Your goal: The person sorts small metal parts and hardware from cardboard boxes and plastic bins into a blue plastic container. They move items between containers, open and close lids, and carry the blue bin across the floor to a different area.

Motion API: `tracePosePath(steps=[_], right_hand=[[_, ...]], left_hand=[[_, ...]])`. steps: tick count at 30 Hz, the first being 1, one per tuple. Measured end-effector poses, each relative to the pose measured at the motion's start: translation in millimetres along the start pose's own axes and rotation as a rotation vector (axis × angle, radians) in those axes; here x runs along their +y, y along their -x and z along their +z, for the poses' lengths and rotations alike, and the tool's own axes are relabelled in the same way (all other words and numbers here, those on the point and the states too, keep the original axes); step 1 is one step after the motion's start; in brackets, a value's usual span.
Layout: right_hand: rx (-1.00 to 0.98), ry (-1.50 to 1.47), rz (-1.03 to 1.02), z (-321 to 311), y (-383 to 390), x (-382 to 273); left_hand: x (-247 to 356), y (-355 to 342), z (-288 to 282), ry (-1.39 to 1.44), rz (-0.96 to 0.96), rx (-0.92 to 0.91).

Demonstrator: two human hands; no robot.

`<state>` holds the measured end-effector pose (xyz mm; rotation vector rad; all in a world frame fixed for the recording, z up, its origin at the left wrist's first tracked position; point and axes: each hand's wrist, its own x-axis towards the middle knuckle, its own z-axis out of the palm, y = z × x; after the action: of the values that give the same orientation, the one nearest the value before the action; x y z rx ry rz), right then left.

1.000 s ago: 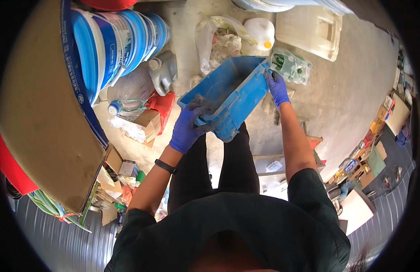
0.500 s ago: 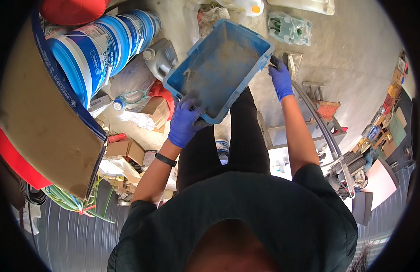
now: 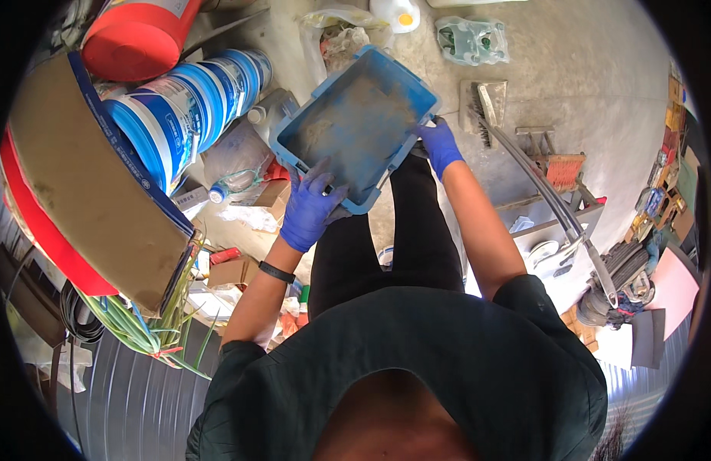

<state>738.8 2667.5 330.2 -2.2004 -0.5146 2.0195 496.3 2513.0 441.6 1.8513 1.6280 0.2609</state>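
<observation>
A blue plastic bin [image 3: 362, 203], its inside coated with grey-brown dust, is held tilted in front of my legs. My left hand [image 3: 303, 211], in a blue-purple glove, grips the near left rim with the fingers over the edge. On the opposite side, my right hand [image 3: 441, 146], gloved the same way, is closed round the right rim. Dark smudges cover the right fingertips, and part of those fingers is hidden behind the bin wall. No loose object shows inside the bin.
Blue-and-white buckets [image 3: 152, 127] lie in a row at left, beside a red bucket [image 3: 133, 48] and cardboard [image 3: 94, 192]. A grey jug [image 3: 275, 109] stands behind the bin. At right are a long-handled broom [image 3: 482, 115], a small stool [image 3: 564, 169] and wrapped bottles [image 3: 472, 41].
My right hand has moved left, from the bin's far right corner to a grip on its right rim. The left hand keeps its hold. The view has shifted slightly.
</observation>
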Motion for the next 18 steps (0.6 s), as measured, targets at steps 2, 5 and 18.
tracePosePath(steps=[2,5,18], right_hand=[[0.065,0.033,-0.107,-19.7,-26.7,25.7],[0.141,0.115,-0.093,4.1,-9.1,20.1],[0.379,0.243,-0.408,16.9,52.7,4.9]], left_hand=[[7.5,-8.7,3.0,-0.002,0.033,0.009],[7.6,0.4,-14.9,-0.038,-0.029,-0.019],[8.2,-10.9,-17.0,1.505,-1.218,0.28]])
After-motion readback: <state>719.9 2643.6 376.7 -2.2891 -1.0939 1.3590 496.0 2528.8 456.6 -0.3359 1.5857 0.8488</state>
